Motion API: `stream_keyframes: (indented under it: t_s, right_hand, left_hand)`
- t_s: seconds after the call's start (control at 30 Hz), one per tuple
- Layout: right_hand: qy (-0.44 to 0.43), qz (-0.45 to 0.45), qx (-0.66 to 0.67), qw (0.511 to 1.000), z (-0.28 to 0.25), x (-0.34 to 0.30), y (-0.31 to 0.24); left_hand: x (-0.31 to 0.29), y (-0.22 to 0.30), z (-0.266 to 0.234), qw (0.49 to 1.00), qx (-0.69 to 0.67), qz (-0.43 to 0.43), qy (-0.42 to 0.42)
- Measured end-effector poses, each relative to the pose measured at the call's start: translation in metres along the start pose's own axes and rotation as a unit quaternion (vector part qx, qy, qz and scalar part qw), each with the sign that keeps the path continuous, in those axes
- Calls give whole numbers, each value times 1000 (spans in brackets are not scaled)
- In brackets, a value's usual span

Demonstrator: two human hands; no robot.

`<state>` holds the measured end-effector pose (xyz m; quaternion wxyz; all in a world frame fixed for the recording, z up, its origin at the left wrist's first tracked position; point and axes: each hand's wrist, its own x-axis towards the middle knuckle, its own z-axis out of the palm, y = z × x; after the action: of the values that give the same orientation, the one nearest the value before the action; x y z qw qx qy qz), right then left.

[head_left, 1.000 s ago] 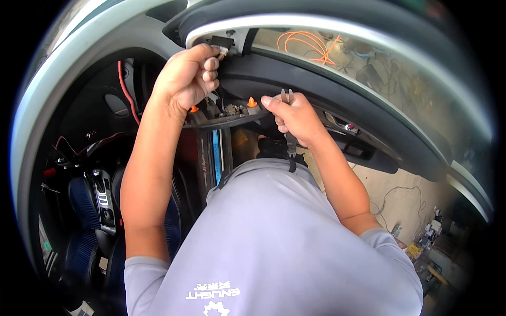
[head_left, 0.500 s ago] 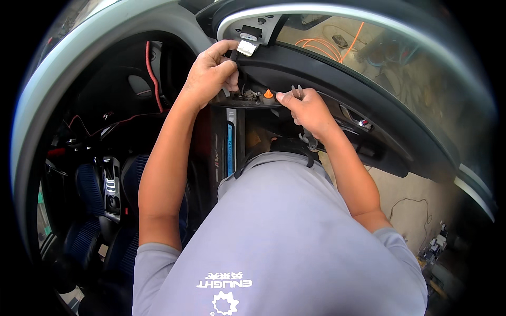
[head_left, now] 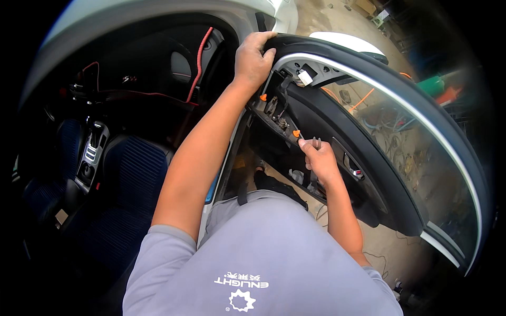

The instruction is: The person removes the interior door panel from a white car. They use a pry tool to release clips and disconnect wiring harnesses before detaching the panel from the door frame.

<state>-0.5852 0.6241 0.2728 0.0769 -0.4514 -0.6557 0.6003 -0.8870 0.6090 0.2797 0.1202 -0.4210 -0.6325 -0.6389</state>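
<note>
Two orange clips and a white plug already stand uncovered; left hand clasps the door, right hand's fingers grip a forked tool.

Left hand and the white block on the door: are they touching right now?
Apart. The head view shows the door frame between the left hand and the white block.
</note>
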Motion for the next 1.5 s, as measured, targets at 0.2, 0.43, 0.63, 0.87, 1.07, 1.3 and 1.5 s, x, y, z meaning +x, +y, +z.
stream_keyframes:
  t_s: [0.2, 0.43, 0.63, 0.87, 1.07, 1.3, 1.5]
  right_hand:
    - [-4, 22, -7, 1000, 1, 5, 3]
    - [-14, 68, -4, 998, -2, 16, 0]
    - [-30, 64, -28, 997, -6, 25, -7]
    - [-41, 67, -49, 996, -7, 33, -11]
    - [-24, 42, -93, 994, 2, 30, -19]
    - [-8, 26, -107, 994, 6, 22, -19]
    - [-15, 12, -86, 996, 11, 19, -9]
  left_hand:
    - [-10, 6, -5, 999, 3, -2, 53]
    - [-15, 10, 0, 992, 36, 67, 100]
    - [-16, 9, 1, 993, 29, 64, 92]
    - [-8, 4, 0, 997, 20, 45, 57]
    - [-11, 4, 5, 993, 26, 70, 87]
    - [-16, -1, 9, 994, 18, 57, 96]
    - [-3, -4, -5, 999, 7, 36, 9]
